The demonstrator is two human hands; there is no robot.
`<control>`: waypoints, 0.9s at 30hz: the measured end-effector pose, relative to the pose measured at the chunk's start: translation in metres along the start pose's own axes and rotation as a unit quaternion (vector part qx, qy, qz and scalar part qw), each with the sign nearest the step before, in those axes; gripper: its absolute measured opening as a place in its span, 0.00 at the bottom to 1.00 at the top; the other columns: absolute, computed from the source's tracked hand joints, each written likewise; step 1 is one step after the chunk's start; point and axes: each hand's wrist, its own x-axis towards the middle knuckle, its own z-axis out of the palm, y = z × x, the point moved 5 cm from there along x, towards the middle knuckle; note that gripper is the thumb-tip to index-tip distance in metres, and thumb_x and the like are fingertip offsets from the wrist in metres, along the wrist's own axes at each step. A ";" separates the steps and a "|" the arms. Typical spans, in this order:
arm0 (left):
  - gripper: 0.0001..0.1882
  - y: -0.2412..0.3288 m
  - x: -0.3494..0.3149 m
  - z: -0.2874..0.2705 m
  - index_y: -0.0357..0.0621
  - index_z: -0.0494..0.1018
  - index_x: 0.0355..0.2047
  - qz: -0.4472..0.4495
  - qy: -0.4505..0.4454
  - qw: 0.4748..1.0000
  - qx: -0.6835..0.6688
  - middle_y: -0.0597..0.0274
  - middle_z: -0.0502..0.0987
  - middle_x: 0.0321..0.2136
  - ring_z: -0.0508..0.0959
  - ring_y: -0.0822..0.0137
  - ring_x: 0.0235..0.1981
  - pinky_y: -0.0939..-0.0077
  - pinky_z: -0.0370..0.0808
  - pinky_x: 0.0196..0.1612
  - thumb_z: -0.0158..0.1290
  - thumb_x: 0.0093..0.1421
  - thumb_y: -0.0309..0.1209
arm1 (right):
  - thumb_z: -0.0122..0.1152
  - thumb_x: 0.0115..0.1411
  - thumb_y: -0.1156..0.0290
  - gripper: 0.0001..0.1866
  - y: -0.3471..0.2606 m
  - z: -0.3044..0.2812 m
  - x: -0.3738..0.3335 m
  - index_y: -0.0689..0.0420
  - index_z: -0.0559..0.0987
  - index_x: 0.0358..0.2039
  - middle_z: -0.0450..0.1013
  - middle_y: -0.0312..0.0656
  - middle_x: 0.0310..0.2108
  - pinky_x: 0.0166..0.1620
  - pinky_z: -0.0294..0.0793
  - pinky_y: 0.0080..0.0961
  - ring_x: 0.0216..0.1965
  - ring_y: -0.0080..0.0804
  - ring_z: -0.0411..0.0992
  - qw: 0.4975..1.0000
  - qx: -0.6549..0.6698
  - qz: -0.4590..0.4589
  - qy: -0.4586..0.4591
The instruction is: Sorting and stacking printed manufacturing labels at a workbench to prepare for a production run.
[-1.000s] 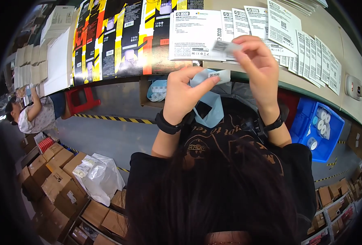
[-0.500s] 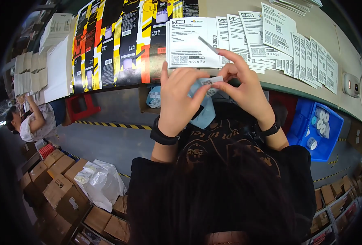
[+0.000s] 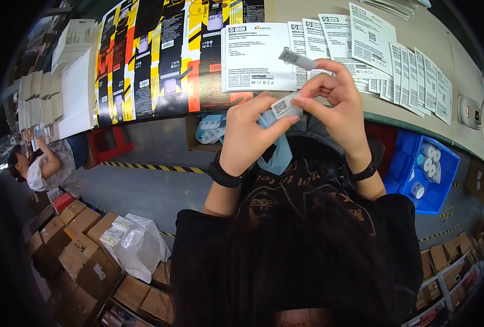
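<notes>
A small white label with a printed code (image 3: 281, 107) is pinched by the thumb and fingers of my left hand (image 3: 246, 131). It belongs to a strip with light blue backing (image 3: 277, 155), which hangs down in front of my dark shirt. My right hand (image 3: 337, 109) closes its thumb and finger on the label's right end. A separate grey-white sticker (image 3: 298, 58) clings to the tip of my raised right index finger. Beneath that sticker, on the table, lies a stack of white printed sheets (image 3: 253, 54).
Flat black-yellow printed box sleeves (image 3: 149, 60) cover the table's left part; fanned white sheets (image 3: 356, 46) lie right. A blue bin (image 3: 424, 191) with rolls stands lower right. More label strip sits in a carton (image 3: 209, 128). Another person (image 3: 51, 163) works at far left.
My right hand has shifted slightly up and right, and the sticker on its index finger has turned its printed face into view. The label between my hands now faces up more fully.
</notes>
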 end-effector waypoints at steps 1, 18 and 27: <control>0.10 -0.003 0.000 0.002 0.35 0.70 0.18 -0.029 -0.024 0.999 -0.013 0.55 0.70 0.15 0.71 0.57 0.17 0.68 0.70 0.47 0.60 0.46 0.28 | 0.60 0.49 0.83 0.28 -0.002 -0.002 0.001 0.64 0.61 0.51 0.71 0.39 0.27 0.39 0.69 0.17 0.30 0.22 0.70 1.000 0.008 -0.010 0.012; 0.08 -0.026 0.008 -0.018 0.39 0.72 0.18 0.142 -0.028 0.982 0.125 0.62 0.72 0.14 0.73 0.63 0.18 0.56 0.48 0.63 0.59 0.45 0.29 | 0.60 0.49 0.83 0.29 0.021 0.004 0.058 0.64 0.60 0.51 0.70 0.38 0.24 0.31 0.70 0.14 0.26 0.19 0.69 0.994 -0.039 0.087 0.056; 0.07 -0.040 0.005 -0.004 0.40 0.71 0.16 0.138 -0.090 0.973 0.159 0.61 0.71 0.13 0.73 0.61 0.18 0.54 0.48 0.63 0.58 0.45 0.28 | 0.60 0.49 0.83 0.29 0.041 0.021 0.072 0.63 0.60 0.51 0.69 0.37 0.22 0.28 0.70 0.14 0.24 0.19 0.69 0.991 -0.084 0.074 0.078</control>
